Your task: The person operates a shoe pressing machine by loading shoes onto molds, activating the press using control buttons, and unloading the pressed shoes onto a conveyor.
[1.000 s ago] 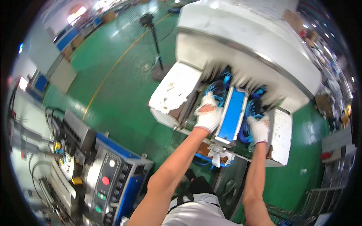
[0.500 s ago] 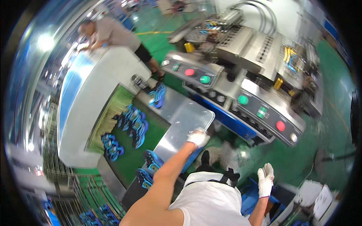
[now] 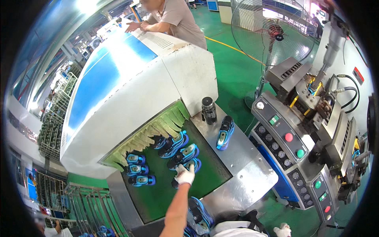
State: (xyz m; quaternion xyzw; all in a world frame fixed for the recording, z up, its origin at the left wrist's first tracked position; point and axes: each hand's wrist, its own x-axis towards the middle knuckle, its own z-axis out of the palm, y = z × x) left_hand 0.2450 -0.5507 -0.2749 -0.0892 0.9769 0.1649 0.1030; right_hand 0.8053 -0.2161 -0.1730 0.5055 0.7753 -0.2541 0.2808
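Note:
My left hand (image 3: pixel 184 174), in a white glove, reaches onto the green conveyor belt (image 3: pixel 166 197) and closes over a blue and black shoe (image 3: pixel 195 162). Two more blue shoes (image 3: pixel 173 144) lie just beyond it, near the green strip curtain (image 3: pixel 152 132) of the white and blue tunnel machine (image 3: pixel 118 91). Three others (image 3: pixel 136 170) sit to the left on the belt. My right hand (image 3: pixel 282 230), also gloved, hangs low at the bottom edge, holding nothing. Another blue shoe (image 3: pixel 199 215) lies by my left forearm.
A single blue shoe (image 3: pixel 225 133) and a black bottle (image 3: pixel 209 110) stand on the steel side table (image 3: pixel 244 173). A grey press with coloured buttons (image 3: pixel 294 148) is at the right. A floor fan (image 3: pixel 272 33) and a person's arm (image 3: pixel 158 27) are beyond. Racks (image 3: pixel 53 130) line the left.
The view has swung round to the tunnel's mouth. My left hand has moved off the steel table onto a shoe on the belt. My right hand has dropped lower.

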